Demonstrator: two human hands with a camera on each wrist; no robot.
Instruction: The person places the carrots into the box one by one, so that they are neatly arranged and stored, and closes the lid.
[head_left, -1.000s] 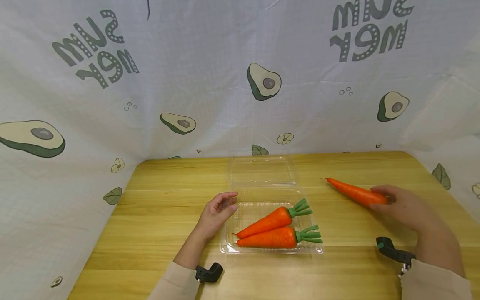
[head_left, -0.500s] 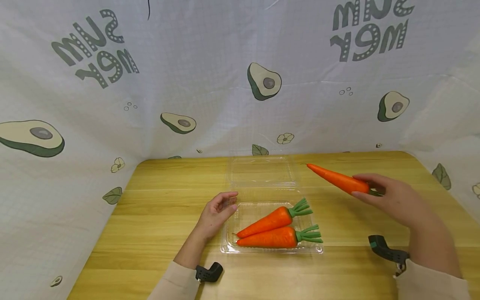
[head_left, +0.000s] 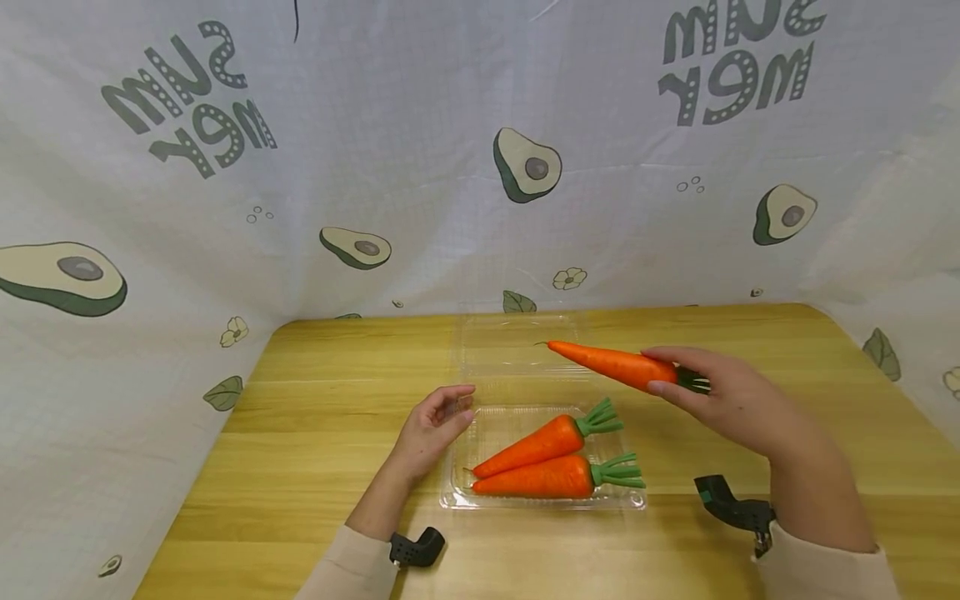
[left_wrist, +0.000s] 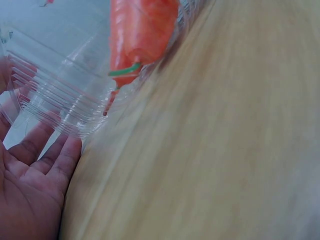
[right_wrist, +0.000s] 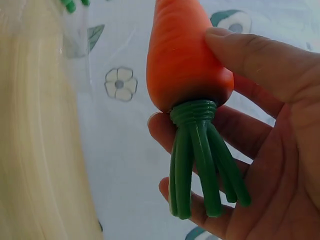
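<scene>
My right hand holds an orange carrot above the table, its thin tip pointing left. In the right wrist view, the thumb and fingers grip the carrot's thick end, with green stalks hanging beside the palm. Two more carrots lie side by side in a clear plastic box, the upper carrot against the lower carrot, green tops to the right. My left hand rests at the left side of the box, its loosely bent fingers against the ridged wall.
The clear lid of the box is folded back flat on the wooden table. Behind the table hangs a white cloth with an avocado print. Each wrist wears a black camera mount.
My right hand has lifted the third carrot off the table and carried it left, to above the area by the lid. The left hand and the two boxed carrots stay put.
</scene>
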